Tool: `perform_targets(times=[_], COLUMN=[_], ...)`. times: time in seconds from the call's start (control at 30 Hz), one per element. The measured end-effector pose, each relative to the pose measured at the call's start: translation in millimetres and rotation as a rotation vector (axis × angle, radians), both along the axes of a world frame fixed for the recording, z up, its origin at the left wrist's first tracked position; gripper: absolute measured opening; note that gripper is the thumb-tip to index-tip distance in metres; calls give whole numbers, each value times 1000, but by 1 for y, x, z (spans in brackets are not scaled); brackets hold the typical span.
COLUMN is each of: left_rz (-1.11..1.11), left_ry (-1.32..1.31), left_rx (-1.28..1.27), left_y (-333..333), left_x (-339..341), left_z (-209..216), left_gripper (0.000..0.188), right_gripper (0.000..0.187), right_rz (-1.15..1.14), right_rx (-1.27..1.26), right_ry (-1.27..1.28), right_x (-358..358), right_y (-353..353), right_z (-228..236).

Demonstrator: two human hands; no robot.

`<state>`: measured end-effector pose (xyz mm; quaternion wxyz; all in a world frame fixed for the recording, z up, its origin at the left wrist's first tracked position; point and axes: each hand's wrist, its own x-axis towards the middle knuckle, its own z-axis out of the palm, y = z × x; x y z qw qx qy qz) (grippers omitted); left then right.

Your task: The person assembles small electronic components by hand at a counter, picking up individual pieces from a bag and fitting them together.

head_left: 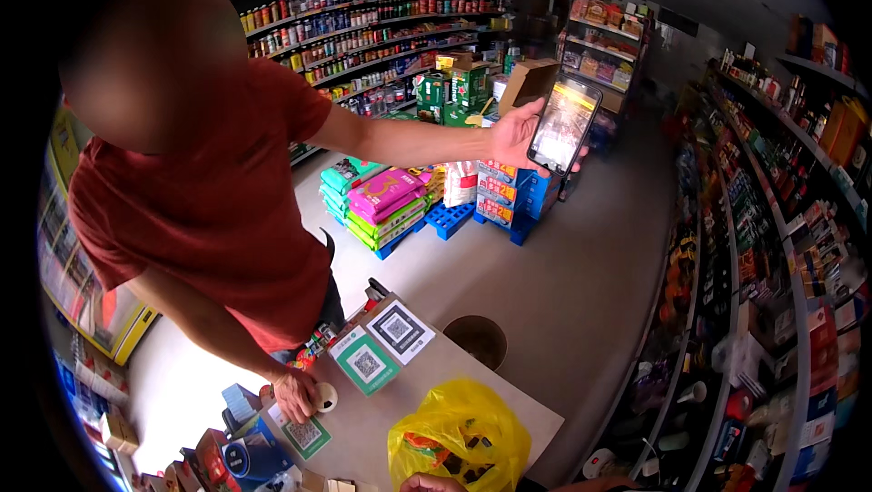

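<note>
At six o'clock our right hand (427,483) barely shows, just beside the yellow bag (459,433); we cannot tell whether its fingers are spread or closed. The bag is glossy, crumpled and translucent, with dark and orange packets showing through, and sits on the beige counter (513,401). Farther off, at one o'clock, another person's hand (516,133) holds up a phone (563,124).

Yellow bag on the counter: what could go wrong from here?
1. The yellow bag sits near the counter edge; a pull from the hand right beside it might tip it off.
2. The phone is held out over open floor by the other person's hand; it could slip and drop.
3. Moving the bag might knock the code signs nearby.
</note>
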<state>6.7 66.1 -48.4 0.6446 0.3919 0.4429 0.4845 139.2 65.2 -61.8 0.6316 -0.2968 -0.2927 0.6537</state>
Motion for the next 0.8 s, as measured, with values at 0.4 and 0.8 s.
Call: perform_targets(times=[0.4, 0.8], left_rz=[77, 105], left_ry=[99, 186], left_rx=[4, 149], left_y=[21, 25], left_x=[16, 27], left_z=[0, -4], left_gripper=[14, 15], right_gripper=[17, 17], right_rz=[-115, -132], right_rx=[-35, 76], right_ry=[21, 119], right_x=[-5, 2], right_y=[12, 19], right_z=[-16, -17])
